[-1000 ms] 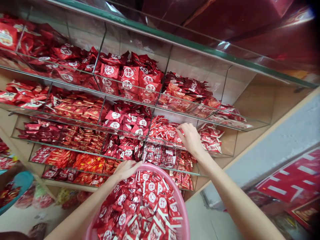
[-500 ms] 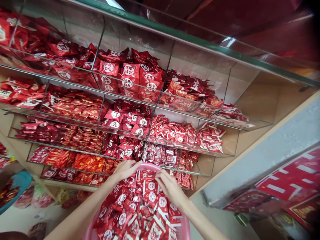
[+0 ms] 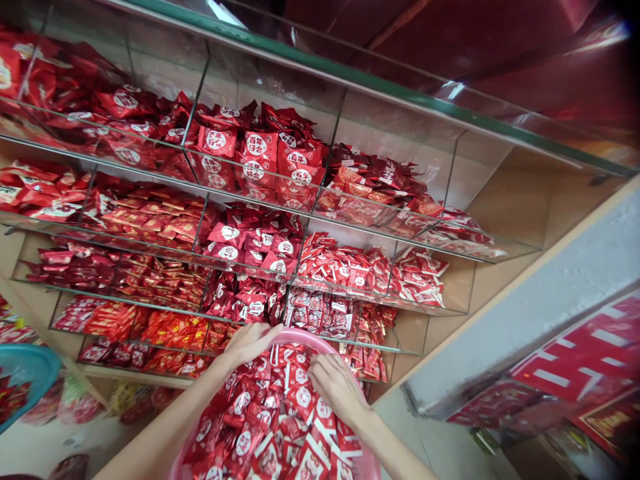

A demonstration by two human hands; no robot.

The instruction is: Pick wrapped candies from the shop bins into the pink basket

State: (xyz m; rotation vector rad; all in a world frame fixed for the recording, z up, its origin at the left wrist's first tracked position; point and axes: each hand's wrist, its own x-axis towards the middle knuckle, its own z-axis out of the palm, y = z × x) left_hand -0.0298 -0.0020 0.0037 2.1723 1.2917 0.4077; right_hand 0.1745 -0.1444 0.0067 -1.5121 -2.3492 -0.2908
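A pink plastic basket [image 3: 300,337] full of small red candy packets [image 3: 250,413] with white round labels is at the bottom middle, in front of the shelves. My left hand [image 3: 253,341] is closed on its far rim, thumb stretched along the edge. Inside the basket, by the right wall, my right hand [image 3: 334,383] lies low over the packets. Its fingers are bent together and point left into the pile. The fingertips are partly hidden, so whatever they may hold does not show.
Tiered shelves with clear dividers [image 3: 340,133] hold red packets [image 3: 257,153] in many compartments. A blue basket [image 3: 43,373] stands at the left edge. To the right are a grey wall [image 3: 500,327] and red printed boxes [image 3: 575,360].
My right hand has moved off the rim area, slightly down into the packets. My left hand stays on the rim. More of the blue basket shows at the left.
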